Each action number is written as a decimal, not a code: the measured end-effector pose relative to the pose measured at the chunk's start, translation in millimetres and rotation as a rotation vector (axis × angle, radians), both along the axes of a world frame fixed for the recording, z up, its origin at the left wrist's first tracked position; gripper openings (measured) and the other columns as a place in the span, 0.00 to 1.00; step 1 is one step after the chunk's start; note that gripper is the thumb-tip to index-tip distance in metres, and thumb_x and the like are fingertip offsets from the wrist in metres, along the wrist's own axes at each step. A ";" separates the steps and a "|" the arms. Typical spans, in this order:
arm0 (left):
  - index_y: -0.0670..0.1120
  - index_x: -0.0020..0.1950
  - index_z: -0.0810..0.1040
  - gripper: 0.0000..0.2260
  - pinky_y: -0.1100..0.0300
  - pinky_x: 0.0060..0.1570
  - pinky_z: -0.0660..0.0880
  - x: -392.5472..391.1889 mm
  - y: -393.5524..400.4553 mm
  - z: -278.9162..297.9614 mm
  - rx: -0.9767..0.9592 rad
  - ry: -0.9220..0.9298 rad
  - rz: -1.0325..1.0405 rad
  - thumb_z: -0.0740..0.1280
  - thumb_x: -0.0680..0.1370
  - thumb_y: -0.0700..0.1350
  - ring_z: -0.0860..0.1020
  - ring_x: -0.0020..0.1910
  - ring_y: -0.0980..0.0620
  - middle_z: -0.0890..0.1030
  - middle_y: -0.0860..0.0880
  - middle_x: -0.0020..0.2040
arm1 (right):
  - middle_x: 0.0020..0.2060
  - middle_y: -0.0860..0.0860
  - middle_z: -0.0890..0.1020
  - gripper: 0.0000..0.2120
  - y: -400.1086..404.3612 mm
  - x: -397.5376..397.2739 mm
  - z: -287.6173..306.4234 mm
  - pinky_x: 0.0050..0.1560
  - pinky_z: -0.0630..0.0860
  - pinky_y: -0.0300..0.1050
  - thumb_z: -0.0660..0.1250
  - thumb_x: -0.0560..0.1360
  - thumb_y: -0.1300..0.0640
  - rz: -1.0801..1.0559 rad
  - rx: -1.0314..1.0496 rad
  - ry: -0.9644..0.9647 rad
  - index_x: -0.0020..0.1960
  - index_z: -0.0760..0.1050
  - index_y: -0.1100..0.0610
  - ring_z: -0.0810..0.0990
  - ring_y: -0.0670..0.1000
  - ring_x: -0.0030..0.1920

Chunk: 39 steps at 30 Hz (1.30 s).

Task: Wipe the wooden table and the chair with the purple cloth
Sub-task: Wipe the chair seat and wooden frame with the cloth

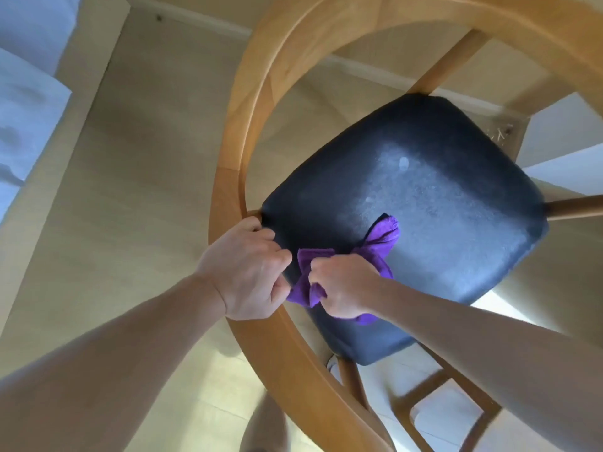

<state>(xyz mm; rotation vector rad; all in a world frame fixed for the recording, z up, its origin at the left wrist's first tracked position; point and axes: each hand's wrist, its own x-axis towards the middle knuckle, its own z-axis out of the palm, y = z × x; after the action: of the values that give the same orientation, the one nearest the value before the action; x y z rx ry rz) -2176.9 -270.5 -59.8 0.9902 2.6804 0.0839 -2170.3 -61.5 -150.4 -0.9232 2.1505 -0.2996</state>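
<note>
I look straight down at a wooden chair (238, 132) with a curved backrest rail and a dark blue padded seat (440, 203) that shows pale dusty smears. The purple cloth (381, 236) lies bunched on the near left part of the seat. My right hand (346, 285) grips the cloth in a fist. My left hand (243, 272) is curled over the backrest rail at the seat's left corner, and its fingertips pinch a fold of the cloth. The wooden table is not in view.
Pale wood-look floor (146, 158) surrounds the chair. A white wall or cabinet (23, 109) stands at the left edge. More wooden legs and rungs (434, 389) show at the lower right. My leg (264, 429) is at the bottom.
</note>
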 end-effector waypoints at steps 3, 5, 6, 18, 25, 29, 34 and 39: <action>0.52 0.31 0.65 0.12 0.54 0.48 0.72 -3.0 -0.5 4.8 0.000 0.000 -0.011 0.55 0.75 0.51 0.66 0.28 0.52 0.66 0.55 0.28 | 0.58 0.43 0.74 0.16 -9.5 -33.2 5.1 0.46 0.74 0.48 0.64 0.73 0.52 -0.445 -0.144 0.096 0.60 0.77 0.45 0.79 0.55 0.55; 0.51 0.30 0.63 0.12 0.54 0.44 0.69 -2.7 0.2 7.6 -0.006 0.009 -0.013 0.54 0.74 0.50 0.64 0.27 0.51 0.63 0.54 0.26 | 0.72 0.42 0.68 0.28 -12.6 -35.9 -1.5 0.51 0.77 0.51 0.65 0.73 0.51 -0.542 -0.098 0.087 0.73 0.68 0.45 0.77 0.57 0.62; 0.51 0.30 0.62 0.13 0.55 0.43 0.68 -2.1 0.8 7.6 -0.006 0.015 -0.017 0.53 0.74 0.50 0.64 0.27 0.51 0.62 0.53 0.26 | 0.75 0.42 0.64 0.31 -11.2 -27.1 -6.5 0.51 0.78 0.53 0.65 0.74 0.51 -0.460 -0.014 0.081 0.76 0.64 0.45 0.77 0.59 0.63; 0.48 0.29 0.65 0.15 0.53 0.41 0.68 2.8 -2.0 2.5 -0.046 0.022 -0.021 0.51 0.75 0.50 0.66 0.27 0.49 0.66 0.50 0.24 | 0.76 0.38 0.62 0.21 108.8 97.2 -5.2 0.60 0.77 0.49 0.63 0.80 0.48 0.309 0.126 -0.096 0.73 0.67 0.43 0.74 0.52 0.61; 0.45 0.29 0.69 0.15 0.51 0.48 0.67 15.1 12.9 6.5 -0.064 0.038 0.176 0.56 0.75 0.46 0.69 0.29 0.46 0.69 0.48 0.25 | 0.80 0.37 0.48 0.37 4.6 83.4 -6.5 0.41 0.66 0.48 0.66 0.77 0.57 0.044 0.022 0.191 0.81 0.52 0.45 0.66 0.51 0.49; 0.49 0.31 0.70 0.13 0.56 0.44 0.67 57.2 61.5 5.4 -0.062 -0.059 0.201 0.61 0.74 0.52 0.70 0.28 0.52 0.68 0.53 0.25 | 0.64 0.42 0.73 0.17 54.1 123.4 -10.8 0.42 0.69 0.49 0.65 0.79 0.59 0.483 0.167 0.127 0.66 0.74 0.48 0.75 0.54 0.55; 0.50 0.30 0.73 0.13 0.55 0.42 0.78 91.8 76.5 4.3 0.039 -0.143 0.193 0.63 0.74 0.53 0.71 0.26 0.54 0.72 0.53 0.25 | 0.71 0.41 0.71 0.18 119.3 117.0 1.1 0.53 0.72 0.49 0.64 0.81 0.58 0.483 0.234 -0.041 0.70 0.71 0.48 0.73 0.54 0.61; 0.50 0.29 0.71 0.12 0.53 0.40 0.78 84.0 76.4 7.3 0.029 -0.155 0.215 0.63 0.72 0.51 0.70 0.24 0.53 0.70 0.54 0.24 | 0.47 0.41 0.78 0.06 137.1 50.6 34.8 0.47 0.79 0.50 0.62 0.74 0.53 0.061 0.283 -0.061 0.48 0.75 0.44 0.79 0.51 0.49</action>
<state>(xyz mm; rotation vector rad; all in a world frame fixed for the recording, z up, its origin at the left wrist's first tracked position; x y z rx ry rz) -2092.9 -194.0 -52.6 0.6701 2.6386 0.2342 -2119.7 75.6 -115.6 -0.8037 2.0391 0.0087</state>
